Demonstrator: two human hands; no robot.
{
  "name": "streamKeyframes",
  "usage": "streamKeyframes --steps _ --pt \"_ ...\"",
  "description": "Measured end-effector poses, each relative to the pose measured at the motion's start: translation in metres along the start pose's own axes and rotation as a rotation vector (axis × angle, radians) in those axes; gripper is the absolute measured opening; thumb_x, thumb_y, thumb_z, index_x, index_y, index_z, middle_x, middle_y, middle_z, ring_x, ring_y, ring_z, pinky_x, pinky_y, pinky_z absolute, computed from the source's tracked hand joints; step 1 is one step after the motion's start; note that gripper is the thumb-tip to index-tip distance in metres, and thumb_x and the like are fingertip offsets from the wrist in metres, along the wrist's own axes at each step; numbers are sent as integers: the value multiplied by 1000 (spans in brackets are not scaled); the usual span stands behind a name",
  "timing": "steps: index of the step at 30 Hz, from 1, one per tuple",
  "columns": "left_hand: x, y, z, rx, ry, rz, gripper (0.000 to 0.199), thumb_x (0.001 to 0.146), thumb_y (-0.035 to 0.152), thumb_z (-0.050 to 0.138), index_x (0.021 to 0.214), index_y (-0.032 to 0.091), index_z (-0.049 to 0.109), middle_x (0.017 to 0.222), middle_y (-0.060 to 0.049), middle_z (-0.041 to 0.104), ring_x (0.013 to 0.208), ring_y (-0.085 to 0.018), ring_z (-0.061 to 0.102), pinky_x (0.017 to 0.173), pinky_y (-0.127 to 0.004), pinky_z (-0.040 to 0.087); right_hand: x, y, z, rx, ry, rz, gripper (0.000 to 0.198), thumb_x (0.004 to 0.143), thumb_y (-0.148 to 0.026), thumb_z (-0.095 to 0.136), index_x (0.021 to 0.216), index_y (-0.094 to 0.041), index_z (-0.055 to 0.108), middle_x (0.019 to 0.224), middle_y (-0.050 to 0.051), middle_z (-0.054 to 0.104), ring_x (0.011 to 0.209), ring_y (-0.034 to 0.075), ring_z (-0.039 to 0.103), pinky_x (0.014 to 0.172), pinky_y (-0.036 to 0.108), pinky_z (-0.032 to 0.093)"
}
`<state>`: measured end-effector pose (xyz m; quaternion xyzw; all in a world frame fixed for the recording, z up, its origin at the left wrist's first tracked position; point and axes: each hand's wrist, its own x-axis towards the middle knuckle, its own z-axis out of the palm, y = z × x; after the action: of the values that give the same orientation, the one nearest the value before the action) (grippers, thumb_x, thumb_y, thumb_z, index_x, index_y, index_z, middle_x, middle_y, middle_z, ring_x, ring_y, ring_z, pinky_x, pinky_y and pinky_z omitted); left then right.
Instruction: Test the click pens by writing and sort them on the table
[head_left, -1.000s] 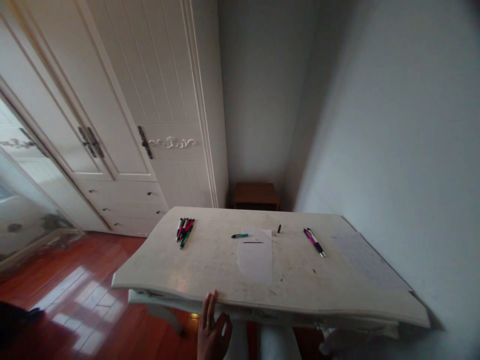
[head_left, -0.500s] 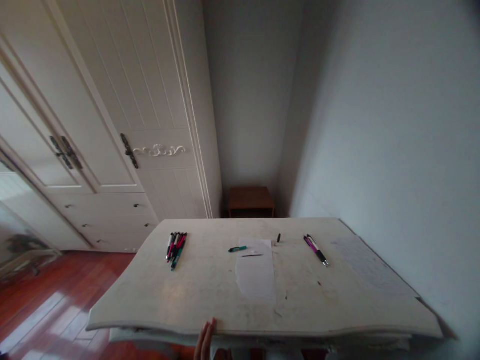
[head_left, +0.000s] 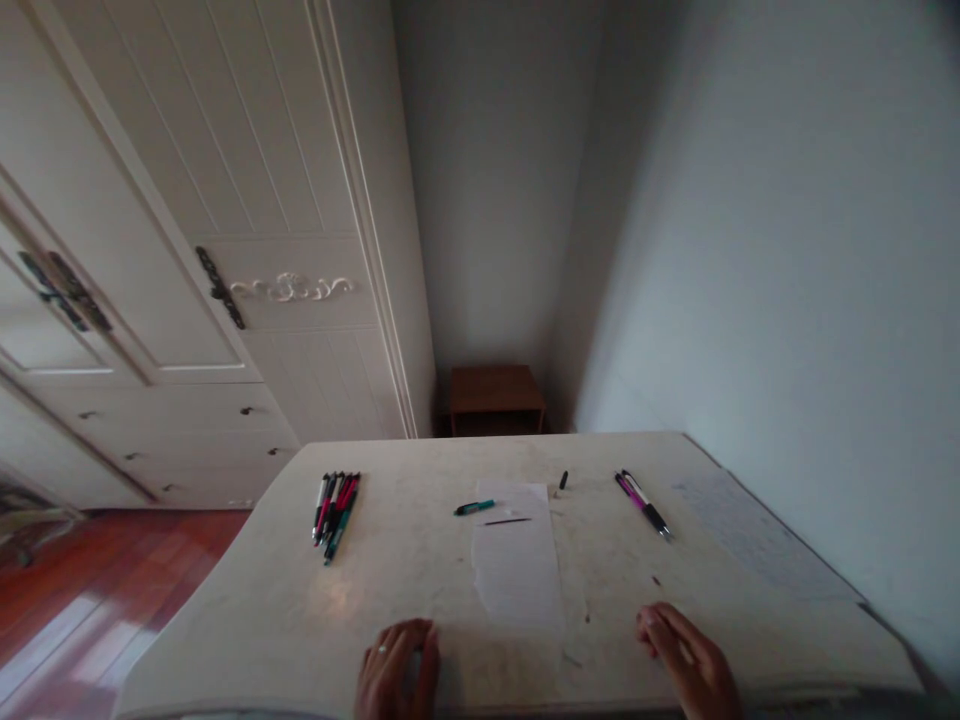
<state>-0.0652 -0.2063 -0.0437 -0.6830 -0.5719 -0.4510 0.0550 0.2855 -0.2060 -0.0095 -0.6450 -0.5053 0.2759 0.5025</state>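
My left hand [head_left: 399, 668], a ring on one finger, rests palm down near the front of the white tabletop [head_left: 255, 630]; its fingers are loosely bent, the thumb a little apart, and no object shows in it. Over the right front is my right hand [head_left: 686, 655], with fingers curled together and nothing visible in them. Between and beyond the hands lies a white sheet of paper [head_left: 517, 580]. A teal pen body [head_left: 474, 508] and a thin dark refill [head_left: 508, 521] lie at its far end. Just right of the paper is a small dark pen part [head_left: 563, 480].
Several pens [head_left: 337, 512] lie bunched at the left. Two pens, purple and white with black grips [head_left: 643, 505], lie at the right. A marked sheet [head_left: 750, 530] lies along the wall side. A white wardrobe [head_left: 315, 380] and a brown stand [head_left: 496, 388] are behind.
My left hand has come up from the front edge onto the tabletop. My right hand has entered at the lower right. The view has shifted slightly; the pens and paper lie as before.
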Motion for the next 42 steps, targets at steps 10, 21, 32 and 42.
streamKeyframes --steps 10,21,32,42 --pt "117 -4 59 -156 -235 -61 31 83 33 62 111 21 66 107 -8 70 100 -25 65 86 -42 54 18 6 22 -286 -46 -110 47 81 -62 50 60 -20 59 53 1 56 49 15 53 49 21 44" --pt "179 -13 100 -349 -709 -10 26 78 35 70 99 21 73 88 -4 69 79 -18 63 75 -28 50 39 -18 33 -342 -170 -80 48 82 -62 46 60 -20 57 52 0 54 51 15 53 51 22 42" --pt "184 -22 106 -515 -703 -58 19 82 35 65 89 22 76 86 -4 70 78 -16 62 75 -28 46 67 -51 74 -225 -428 -184 29 90 -40 47 73 -18 56 63 -1 53 58 13 50 55 22 40" --pt "190 -24 109 -915 -687 -404 42 80 52 65 90 12 69 73 -6 69 57 -12 54 53 -23 37 105 -58 108 -539 -505 -456 17 86 -18 57 98 -20 68 93 7 66 81 19 65 74 30 50"
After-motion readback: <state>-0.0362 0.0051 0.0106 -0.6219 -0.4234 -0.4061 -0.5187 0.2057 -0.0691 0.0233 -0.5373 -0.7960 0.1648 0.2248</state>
